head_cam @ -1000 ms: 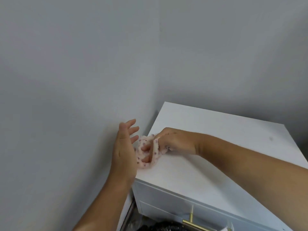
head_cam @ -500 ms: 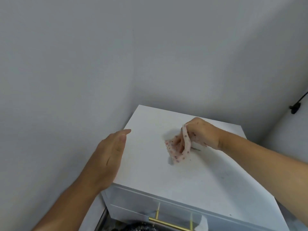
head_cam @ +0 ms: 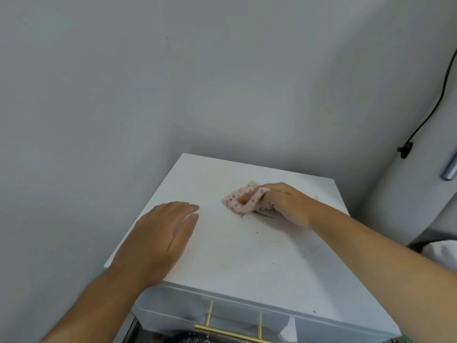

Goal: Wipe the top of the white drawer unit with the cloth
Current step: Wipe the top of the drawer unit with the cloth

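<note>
The white drawer unit point(head_cam: 237, 256) stands in the corner of two grey walls, its flat top facing me. A pink cloth with small dark dots point(head_cam: 243, 197) lies bunched on the far middle of the top. My right hand point(head_cam: 284, 204) grips the cloth and presses it onto the surface. Dark crumbs and streaks of dirt lie just in front of the cloth. My left hand point(head_cam: 160, 238) rests flat, palm down, on the near left part of the top, holding nothing.
A brass handle point(head_cam: 230, 331) runs across the top drawer front below the edge. A black cable point(head_cam: 430, 112) hangs down the right wall to a clip. A metal bar point(head_cam: 451, 167) and a white object point(head_cam: 440, 251) show at the right edge.
My right hand has carried the cloth from the left edge toward the middle right of the top. My left hand has come off the wall side and settled flat on the top.
</note>
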